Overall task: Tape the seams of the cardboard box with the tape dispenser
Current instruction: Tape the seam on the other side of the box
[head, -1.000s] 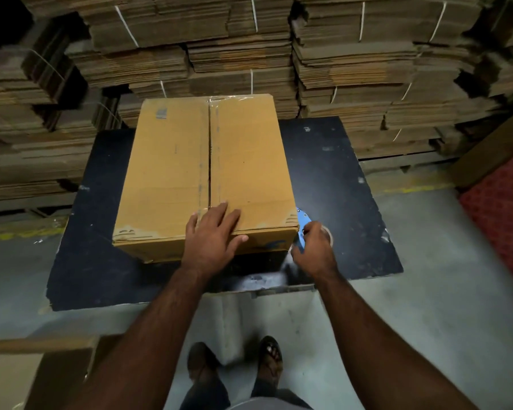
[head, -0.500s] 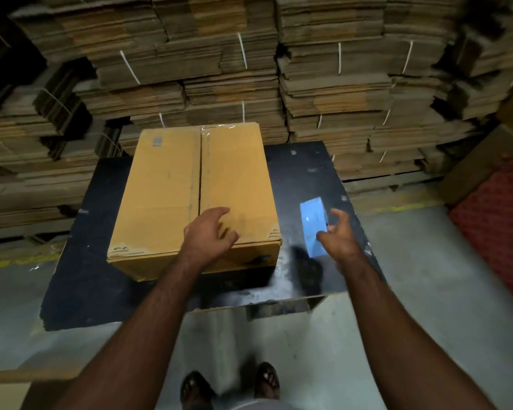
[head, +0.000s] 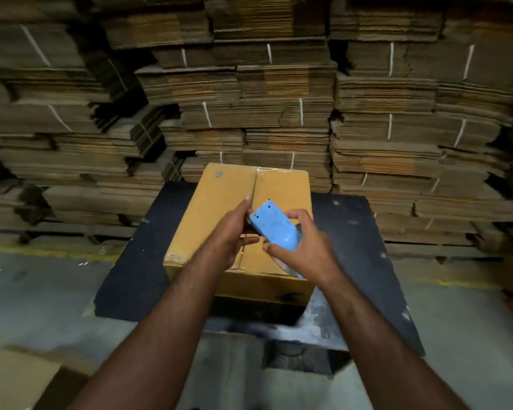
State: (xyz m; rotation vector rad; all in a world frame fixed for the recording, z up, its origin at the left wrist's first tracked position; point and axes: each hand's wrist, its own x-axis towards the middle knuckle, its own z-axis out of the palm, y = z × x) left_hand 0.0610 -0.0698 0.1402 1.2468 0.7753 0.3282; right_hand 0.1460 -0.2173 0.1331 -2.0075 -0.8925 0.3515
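A closed brown cardboard box point(head: 219, 196) rests on a black table point(head: 356, 232), its centre seam running away from me. Clear tape glints at the seam's far end. Above the near half of the box, my right hand point(head: 305, 250) grips a light blue tape dispenser point(head: 276, 224), tilted with its front end up and to the left. My left hand point(head: 231, 232) touches the dispenser's front end with its fingers pinched there; whether it holds tape is too blurred to tell.
Bundled stacks of flattened cardboard point(head: 279, 113) form a wall behind the table. Grey concrete floor point(head: 36, 291) with a yellow line lies on both sides. A loose cardboard piece point(head: 18, 380) sits at the lower left.
My right hand lifted the blue dispenser from the table's right side to above the box. My left hand left the box's near edge and came to the dispenser's front. The camera tilted up.
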